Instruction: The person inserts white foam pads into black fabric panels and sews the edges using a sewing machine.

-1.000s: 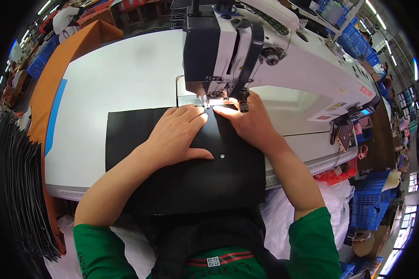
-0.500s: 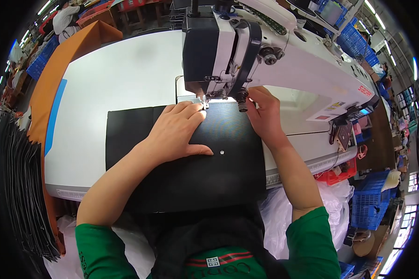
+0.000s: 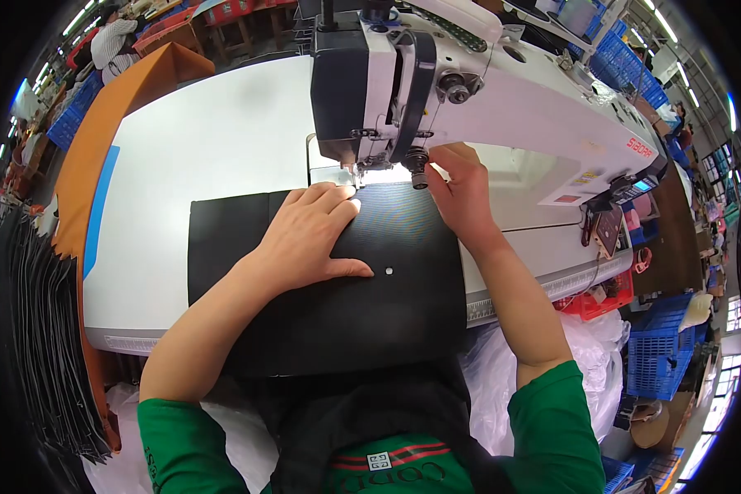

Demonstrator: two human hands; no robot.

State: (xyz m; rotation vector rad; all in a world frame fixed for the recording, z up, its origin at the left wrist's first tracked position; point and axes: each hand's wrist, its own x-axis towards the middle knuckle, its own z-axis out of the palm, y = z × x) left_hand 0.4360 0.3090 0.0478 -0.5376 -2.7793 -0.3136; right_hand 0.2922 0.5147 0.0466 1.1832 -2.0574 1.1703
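Note:
A large black panel point(image 3: 337, 325) with a small round hole lies on the sewing machine's white bed and hangs over its front edge. My left hand point(image 3: 309, 235) rests flat on the panel, thumb stretched out toward the hole, fingertips beside the lit presser foot point(image 3: 359, 177). At the panel's far right corner is my right hand point(image 3: 461, 189), its thumb and fingers bent together next to a dark ribbed knob point(image 3: 418, 168). The knob partly hides those fingertips, so what they grip cannot be made out. The machine head point(image 3: 342, 90) stands over the panel's far edge.
An orange-brown sheet point(image 3: 78, 193) borders the table's left side, above a stack of black pieces point(image 3: 53, 346). At right are a red basket point(image 3: 605, 298) and a blue crate point(image 3: 659, 350). Clear plastic point(image 3: 543, 379) bulges under the front edge. A person point(image 3: 111, 41) is far left.
The whole view has shifted slightly, with the machine appearing a little further left and higher. Both hands keep nearly the same places on the panel and by the knob.

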